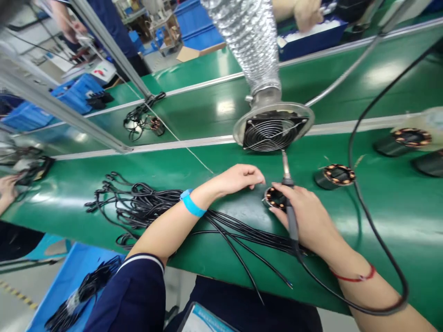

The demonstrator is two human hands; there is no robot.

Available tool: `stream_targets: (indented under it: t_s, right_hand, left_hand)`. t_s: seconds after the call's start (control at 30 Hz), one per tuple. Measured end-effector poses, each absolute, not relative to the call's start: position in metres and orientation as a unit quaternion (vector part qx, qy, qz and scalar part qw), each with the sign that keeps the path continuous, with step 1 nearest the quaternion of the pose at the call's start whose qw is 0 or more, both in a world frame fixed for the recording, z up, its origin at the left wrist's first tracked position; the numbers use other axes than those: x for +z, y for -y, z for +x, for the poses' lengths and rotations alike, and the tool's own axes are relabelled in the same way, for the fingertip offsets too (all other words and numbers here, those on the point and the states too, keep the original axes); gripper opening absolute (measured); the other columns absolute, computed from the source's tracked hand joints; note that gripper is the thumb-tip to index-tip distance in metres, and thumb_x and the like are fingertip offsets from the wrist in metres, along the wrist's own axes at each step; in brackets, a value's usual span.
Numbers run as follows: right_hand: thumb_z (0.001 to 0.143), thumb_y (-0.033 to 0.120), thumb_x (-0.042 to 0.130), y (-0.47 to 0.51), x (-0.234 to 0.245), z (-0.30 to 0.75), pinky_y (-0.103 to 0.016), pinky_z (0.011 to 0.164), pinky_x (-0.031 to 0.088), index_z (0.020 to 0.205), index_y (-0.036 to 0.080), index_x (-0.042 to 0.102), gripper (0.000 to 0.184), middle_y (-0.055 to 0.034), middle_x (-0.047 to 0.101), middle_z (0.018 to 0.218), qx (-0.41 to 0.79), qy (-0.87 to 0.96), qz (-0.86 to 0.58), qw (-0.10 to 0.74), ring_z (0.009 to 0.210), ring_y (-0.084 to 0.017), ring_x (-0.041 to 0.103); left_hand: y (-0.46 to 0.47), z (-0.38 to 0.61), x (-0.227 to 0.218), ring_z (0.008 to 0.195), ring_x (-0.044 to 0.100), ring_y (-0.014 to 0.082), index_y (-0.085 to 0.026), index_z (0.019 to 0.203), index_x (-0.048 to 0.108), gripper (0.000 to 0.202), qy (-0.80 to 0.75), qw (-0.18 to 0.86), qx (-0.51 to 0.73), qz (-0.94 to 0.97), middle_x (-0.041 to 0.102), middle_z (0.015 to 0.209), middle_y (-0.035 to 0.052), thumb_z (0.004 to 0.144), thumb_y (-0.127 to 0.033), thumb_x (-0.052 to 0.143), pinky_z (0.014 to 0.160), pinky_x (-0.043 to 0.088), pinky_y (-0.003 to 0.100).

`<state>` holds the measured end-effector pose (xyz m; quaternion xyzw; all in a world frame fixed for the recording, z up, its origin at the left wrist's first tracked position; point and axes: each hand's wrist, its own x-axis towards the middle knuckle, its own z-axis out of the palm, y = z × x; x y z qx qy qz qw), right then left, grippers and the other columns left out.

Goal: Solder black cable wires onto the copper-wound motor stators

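Note:
My right hand [309, 214] is closed around a soldering iron [292, 219], whose metal tip points away from me toward the fan. The thumb and a finger of this hand also reach to a small motor stator [273, 197], a dark ring with copper windings, on the green bench. Just left of the stator is my left hand [242, 177], its fingers curled together; whatever they pinch is too small to make out. Under my left forearm runs a bundle of black cables [145, 203], their cut ends spreading toward the bench's front edge.
A round fume hood with a fan [272, 131] hangs beyond my hands on a silver duct [249, 41]. More stators [335, 176] stand at the right, near the iron's looping cord [367, 216]. A blue bin [62, 286] holds cables at lower left. Co-workers' hands show at the edges.

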<state>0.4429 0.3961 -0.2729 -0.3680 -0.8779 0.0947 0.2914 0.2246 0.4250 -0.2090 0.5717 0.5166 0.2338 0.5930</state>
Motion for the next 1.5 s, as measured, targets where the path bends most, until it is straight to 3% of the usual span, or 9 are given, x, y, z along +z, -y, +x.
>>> stream_targets:
  t_s: [0.2, 0.33, 0.43, 0.67, 0.83, 0.93, 1.07, 1.3, 1.5]
  right_hand:
    - [0.09, 0.035, 0.053, -0.404, -0.267, 0.459, -0.046, 0.086, 0.056, 0.137, 0.019, 0.046, 0.051, -0.0157, 0.068, 0.118, 0.118, 0.851, -0.39, 0.331, 0.105, -0.031, 0.067]
    - [0.092, 0.044, 0.051, -0.395, -0.255, 0.459, -0.044, 0.089, 0.056, 0.139, 0.021, 0.045, 0.053, -0.0141, 0.071, 0.117, 0.108, 0.814, -0.416, 0.39, 0.107, -0.029, 0.067]
    - [0.093, 0.052, 0.049, -0.388, -0.246, 0.456, -0.041, 0.088, 0.056, 0.139, 0.022, 0.046, 0.054, -0.0138, 0.073, 0.111, 0.103, 0.798, -0.435, 0.403, 0.106, -0.027, 0.068]
    - [0.092, 0.064, 0.045, -0.385, -0.242, 0.451, -0.042, 0.076, 0.055, 0.136, 0.023, 0.052, 0.06, -0.0149, 0.075, 0.101, 0.101, 0.772, -0.469, 0.418, 0.1, -0.029, 0.068]
    - [0.09, 0.065, 0.049, -0.387, -0.243, 0.454, -0.043, 0.072, 0.052, 0.134, 0.024, 0.052, 0.06, -0.0149, 0.075, 0.101, 0.13, 0.755, -0.473, 0.434, 0.087, -0.029, 0.07]
    - [0.088, 0.065, 0.05, -0.387, -0.244, 0.455, -0.046, 0.074, 0.052, 0.129, 0.023, 0.055, 0.06, -0.0155, 0.075, 0.1, 0.149, 0.738, -0.495, 0.434, 0.095, -0.033, 0.07]
    - [0.087, 0.056, 0.054, -0.387, -0.248, 0.456, -0.044, 0.071, 0.052, 0.127, 0.023, 0.055, 0.052, -0.0133, 0.075, 0.101, 0.157, 0.735, -0.492, 0.44, 0.084, -0.029, 0.071]
    - [0.084, 0.041, 0.059, -0.391, -0.253, 0.458, -0.043, 0.079, 0.055, 0.125, 0.025, 0.055, 0.044, -0.0089, 0.075, 0.103, 0.177, 0.71, -0.498, 0.466, 0.088, -0.026, 0.072]
    - [0.085, 0.029, 0.06, -0.394, -0.254, 0.463, -0.045, 0.088, 0.055, 0.124, 0.024, 0.053, 0.04, -0.011, 0.074, 0.107, 0.212, 0.674, -0.512, 0.489, 0.093, -0.024, 0.072]
  left_hand:
    - [-0.417, 0.15, -0.14, 0.081, 0.059, 0.0153, -0.012, 0.107, 0.064, 0.027, -0.618, 0.289, -0.034, 0.73, 0.069, 0.094, 0.0064, 0.09, -0.026, 0.049, 0.073, 0.044, 0.027]
    - [-0.382, 0.082, -0.126, 0.109, 0.063, 0.0201, -0.014, 0.124, 0.061, 0.043, -0.683, 0.227, -0.266, 0.642, 0.066, 0.129, 0.0101, 0.084, -0.014, 0.046, 0.089, 0.047, 0.027]
    - [-0.346, 0.05, -0.136, 0.111, 0.065, 0.0185, -0.019, 0.131, 0.058, 0.059, -0.707, 0.208, -0.352, 0.577, 0.067, 0.131, 0.0069, 0.075, -0.005, 0.048, 0.089, 0.049, 0.022]
    - [-0.3, 0.054, -0.148, 0.103, 0.07, 0.0284, -0.022, 0.129, 0.062, 0.051, -0.718, 0.149, -0.376, 0.566, 0.072, 0.118, 0.0135, 0.081, -0.013, 0.048, 0.083, 0.055, 0.036]
    - [-0.303, 0.054, -0.139, 0.096, 0.072, 0.0294, -0.021, 0.112, 0.072, 0.033, -0.683, 0.164, -0.43, 0.567, 0.076, 0.101, 0.013, 0.086, -0.028, 0.053, 0.078, 0.054, 0.034]
    - [-0.303, 0.047, -0.126, 0.102, 0.069, 0.0262, -0.023, 0.111, 0.071, 0.032, -0.681, 0.146, -0.407, 0.592, 0.074, 0.111, 0.0096, 0.09, -0.032, 0.049, 0.082, 0.052, 0.032]
    - [-0.307, 0.039, -0.096, 0.106, 0.066, 0.0246, -0.025, 0.127, 0.063, 0.041, -0.725, 0.04, -0.298, 0.62, 0.069, 0.12, 0.006, 0.091, -0.027, 0.044, 0.087, 0.05, 0.031]
    - [-0.348, 0.054, -0.096, 0.101, 0.067, 0.0331, -0.012, 0.142, 0.045, 0.052, -0.754, -0.085, -0.298, 0.58, 0.059, 0.133, 0.0183, 0.093, -0.03, 0.048, 0.078, 0.053, 0.038]
    - [-0.37, 0.146, -0.154, 0.095, 0.068, 0.0219, -0.022, 0.13, 0.053, 0.038, -0.589, 0.052, -0.251, 0.766, 0.057, 0.13, 0.01, 0.093, -0.029, 0.049, 0.074, 0.053, 0.03]
